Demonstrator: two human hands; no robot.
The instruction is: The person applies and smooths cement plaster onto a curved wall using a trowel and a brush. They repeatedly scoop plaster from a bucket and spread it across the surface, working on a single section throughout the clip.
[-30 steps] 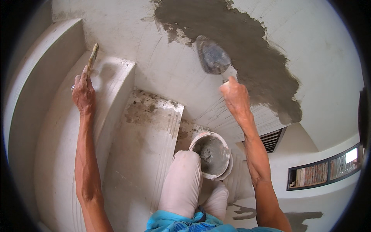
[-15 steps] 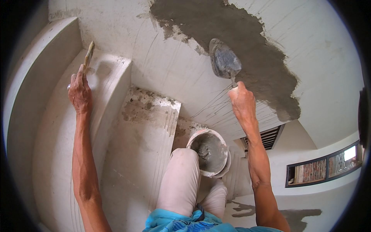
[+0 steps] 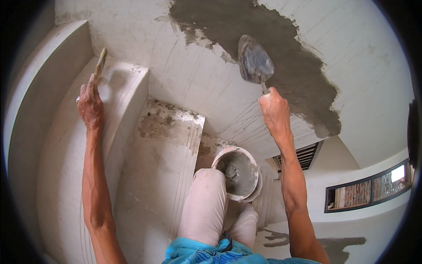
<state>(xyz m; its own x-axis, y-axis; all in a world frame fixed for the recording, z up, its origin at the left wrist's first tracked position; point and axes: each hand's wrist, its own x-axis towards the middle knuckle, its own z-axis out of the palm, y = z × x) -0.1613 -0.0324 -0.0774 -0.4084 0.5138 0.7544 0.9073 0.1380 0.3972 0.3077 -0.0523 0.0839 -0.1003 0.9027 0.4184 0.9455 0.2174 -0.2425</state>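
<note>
Up and to the right the trowel [image 3: 256,63] has moved, now flat on the wet grey mortar patch [image 3: 281,57].
Right hand [image 3: 274,112] grips its handle closed; left hand [image 3: 90,105] holds a brush [image 3: 100,63], fingers closed. Fresh mortar may drop beside the bucket [image 3: 239,172] if pressed unevenly.

It was a building under construction: bare cement steps [image 3: 145,176] at 7 o'clock, wet plaster patch [image 3: 281,57] at 1 o'clock.

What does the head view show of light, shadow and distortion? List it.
Head view: even daylight, no glare; the left hand and its wooden tool cast a soft shadow on the pale step; fisheye bends the step edges and darkens the corners; the trowel in the right hand is sharp against wet grey plaster.
</note>
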